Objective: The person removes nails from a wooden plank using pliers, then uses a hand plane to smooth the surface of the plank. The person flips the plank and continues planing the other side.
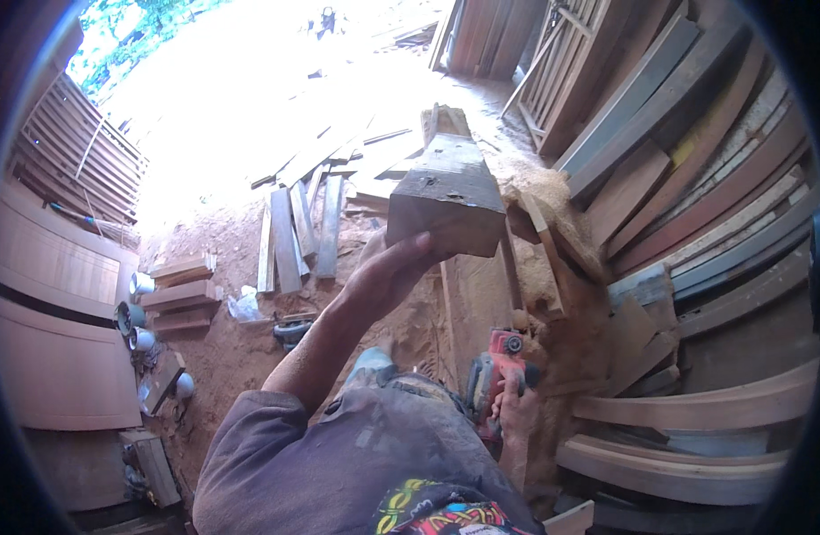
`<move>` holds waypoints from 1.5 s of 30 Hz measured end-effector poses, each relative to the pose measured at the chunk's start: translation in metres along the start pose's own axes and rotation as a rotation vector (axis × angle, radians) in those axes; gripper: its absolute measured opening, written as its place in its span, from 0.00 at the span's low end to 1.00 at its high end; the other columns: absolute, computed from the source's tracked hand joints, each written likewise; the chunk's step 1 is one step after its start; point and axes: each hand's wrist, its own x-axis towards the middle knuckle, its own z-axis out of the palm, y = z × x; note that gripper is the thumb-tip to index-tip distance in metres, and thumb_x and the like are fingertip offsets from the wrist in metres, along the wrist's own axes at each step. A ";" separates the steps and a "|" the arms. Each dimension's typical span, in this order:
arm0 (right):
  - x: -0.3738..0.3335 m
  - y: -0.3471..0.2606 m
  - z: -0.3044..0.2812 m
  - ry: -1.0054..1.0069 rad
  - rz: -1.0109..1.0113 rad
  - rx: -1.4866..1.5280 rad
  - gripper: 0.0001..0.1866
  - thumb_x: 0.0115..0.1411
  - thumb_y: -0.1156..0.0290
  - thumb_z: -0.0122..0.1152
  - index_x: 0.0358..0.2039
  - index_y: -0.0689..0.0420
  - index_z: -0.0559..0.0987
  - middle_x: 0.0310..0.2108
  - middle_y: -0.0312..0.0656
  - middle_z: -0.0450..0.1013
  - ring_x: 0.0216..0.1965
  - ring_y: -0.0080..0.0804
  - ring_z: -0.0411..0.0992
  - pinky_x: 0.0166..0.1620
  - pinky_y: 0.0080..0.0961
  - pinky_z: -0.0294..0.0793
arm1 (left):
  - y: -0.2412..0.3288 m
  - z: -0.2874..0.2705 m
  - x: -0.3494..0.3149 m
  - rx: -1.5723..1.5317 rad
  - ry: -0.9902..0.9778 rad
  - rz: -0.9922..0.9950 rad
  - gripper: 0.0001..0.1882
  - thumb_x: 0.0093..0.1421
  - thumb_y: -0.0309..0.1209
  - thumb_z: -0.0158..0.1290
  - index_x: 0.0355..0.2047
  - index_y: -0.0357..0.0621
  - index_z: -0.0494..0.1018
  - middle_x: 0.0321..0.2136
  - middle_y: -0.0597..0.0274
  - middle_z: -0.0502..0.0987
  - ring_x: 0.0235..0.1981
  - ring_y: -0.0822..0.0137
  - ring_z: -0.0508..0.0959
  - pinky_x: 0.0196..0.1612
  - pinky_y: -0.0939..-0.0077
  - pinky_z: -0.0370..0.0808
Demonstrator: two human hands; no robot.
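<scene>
My left hand (399, 266) reaches forward and grips the near end of a thick wooden beam (447, 183). Its thumb lies against the end face, while the other fingers are mostly hidden by the wood. The beam's top is greyish and rough with dark holes, and it stretches away from me. Lower down, beside my right hip, my right hand (517, 412) is wrapped round a red and grey electric hand planer (490, 379). A wooden plank (472, 308) lies below the beam, ahead of the planer.
Sawdust (553, 196) covers the ground at the right. Curved and straight boards (713, 397) are stacked along the right side. Loose planks (290, 236) lie ahead to the left. Wooden panels (58, 357) stand at the far left, near short wood blocks (183, 296). Another power tool (292, 332) rests on the floor.
</scene>
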 end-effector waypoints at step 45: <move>-0.027 -0.028 -0.009 -0.018 -0.050 -0.148 0.27 0.75 0.45 0.57 0.34 0.59 0.79 0.17 0.30 0.66 0.16 0.18 0.62 0.21 0.22 0.62 | -0.216 -0.146 -0.064 0.912 -0.294 -0.658 0.74 0.52 0.39 0.76 0.80 0.38 0.28 0.81 0.37 0.39 0.82 0.45 0.41 0.80 0.52 0.52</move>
